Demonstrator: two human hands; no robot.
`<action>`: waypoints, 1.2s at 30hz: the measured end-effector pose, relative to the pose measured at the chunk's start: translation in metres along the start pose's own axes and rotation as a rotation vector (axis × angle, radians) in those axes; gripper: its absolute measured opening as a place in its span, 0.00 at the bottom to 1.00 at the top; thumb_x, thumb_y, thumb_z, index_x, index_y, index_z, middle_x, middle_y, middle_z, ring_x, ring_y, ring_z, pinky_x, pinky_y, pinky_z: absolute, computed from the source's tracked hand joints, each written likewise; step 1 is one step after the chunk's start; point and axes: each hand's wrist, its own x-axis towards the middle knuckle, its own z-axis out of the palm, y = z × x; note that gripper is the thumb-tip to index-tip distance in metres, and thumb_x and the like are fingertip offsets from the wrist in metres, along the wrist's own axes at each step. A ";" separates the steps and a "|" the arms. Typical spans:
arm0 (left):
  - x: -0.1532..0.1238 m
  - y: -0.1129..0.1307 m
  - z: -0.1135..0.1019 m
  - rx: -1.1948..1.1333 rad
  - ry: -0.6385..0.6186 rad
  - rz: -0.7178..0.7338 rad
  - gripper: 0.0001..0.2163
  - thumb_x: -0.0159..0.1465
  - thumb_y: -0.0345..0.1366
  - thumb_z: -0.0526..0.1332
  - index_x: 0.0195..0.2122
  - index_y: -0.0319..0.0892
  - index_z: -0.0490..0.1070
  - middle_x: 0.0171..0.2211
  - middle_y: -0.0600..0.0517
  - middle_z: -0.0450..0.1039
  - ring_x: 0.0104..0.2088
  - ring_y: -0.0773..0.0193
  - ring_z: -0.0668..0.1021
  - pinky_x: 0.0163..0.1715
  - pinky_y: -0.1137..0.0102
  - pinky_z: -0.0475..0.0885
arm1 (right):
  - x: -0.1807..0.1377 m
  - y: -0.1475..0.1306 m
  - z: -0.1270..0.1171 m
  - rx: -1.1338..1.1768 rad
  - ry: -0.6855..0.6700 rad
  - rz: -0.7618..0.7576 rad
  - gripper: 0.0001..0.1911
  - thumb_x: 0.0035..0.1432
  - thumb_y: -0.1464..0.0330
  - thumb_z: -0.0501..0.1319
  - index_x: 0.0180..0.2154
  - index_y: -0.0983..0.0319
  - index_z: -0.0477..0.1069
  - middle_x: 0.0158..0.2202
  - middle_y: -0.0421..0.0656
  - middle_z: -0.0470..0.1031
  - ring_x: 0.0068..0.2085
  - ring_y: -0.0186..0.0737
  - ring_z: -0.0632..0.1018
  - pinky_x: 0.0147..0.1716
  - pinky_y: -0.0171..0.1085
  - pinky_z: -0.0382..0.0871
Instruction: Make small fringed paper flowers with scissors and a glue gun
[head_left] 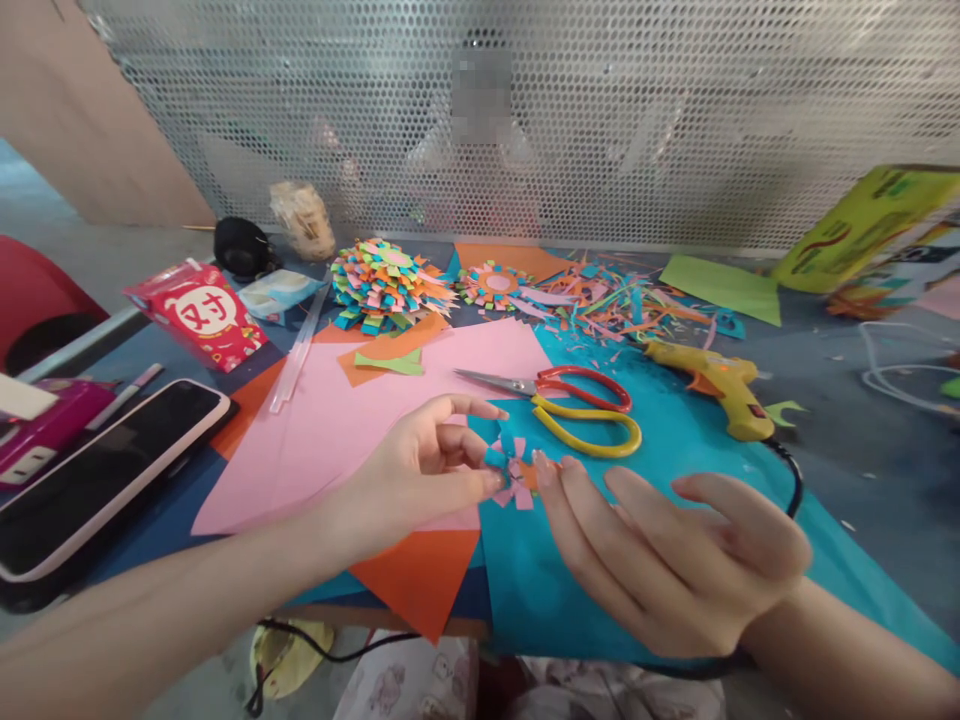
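A small paper flower with pink, blue and orange petals is pinched between the thumb and fingers of my left hand. My right hand lies just to its right, fingers stretched out, the fingertips touching an orange petal. Right behind the flower, scissors with one red and one yellow handle rest across pink paper and blue paper. At the back stand a stack of fringed paper flowers and one flatter fringed flower.
A yellow hot glue gun with a black cord lies to the right. Paper scraps are heaped at the back, before a perforated metal panel. On the left are a phone, a red packet and clear glue sticks.
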 end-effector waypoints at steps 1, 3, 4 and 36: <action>0.000 0.000 0.000 0.003 -0.002 0.003 0.21 0.48 0.27 0.67 0.43 0.39 0.64 0.22 0.60 0.70 0.26 0.71 0.74 0.28 0.74 0.69 | 0.000 -0.001 0.001 0.001 0.005 0.006 0.15 0.61 0.75 0.58 0.29 0.54 0.79 0.27 0.32 0.79 0.30 0.31 0.73 0.25 0.35 0.61; 0.001 -0.001 -0.002 0.020 0.006 0.004 0.21 0.49 0.30 0.67 0.43 0.39 0.65 0.22 0.60 0.70 0.25 0.71 0.73 0.27 0.74 0.68 | -0.001 -0.003 0.004 0.031 -0.003 0.047 0.13 0.60 0.76 0.59 0.30 0.56 0.79 0.28 0.33 0.80 0.31 0.33 0.73 0.27 0.37 0.62; 0.001 0.000 -0.003 0.032 0.013 0.006 0.20 0.50 0.32 0.67 0.43 0.39 0.65 0.22 0.59 0.70 0.24 0.71 0.73 0.26 0.74 0.67 | -0.003 -0.003 0.008 0.070 -0.011 0.101 0.12 0.61 0.75 0.59 0.31 0.56 0.78 0.28 0.34 0.80 0.31 0.34 0.74 0.28 0.38 0.63; 0.025 0.013 -0.056 1.254 0.144 0.244 0.28 0.61 0.30 0.57 0.65 0.44 0.58 0.45 0.44 0.80 0.48 0.52 0.80 0.44 0.64 0.71 | -0.027 -0.004 0.051 0.731 -0.297 0.149 0.13 0.64 0.62 0.56 0.36 0.63 0.74 0.31 0.44 0.78 0.36 0.42 0.75 0.41 0.42 0.66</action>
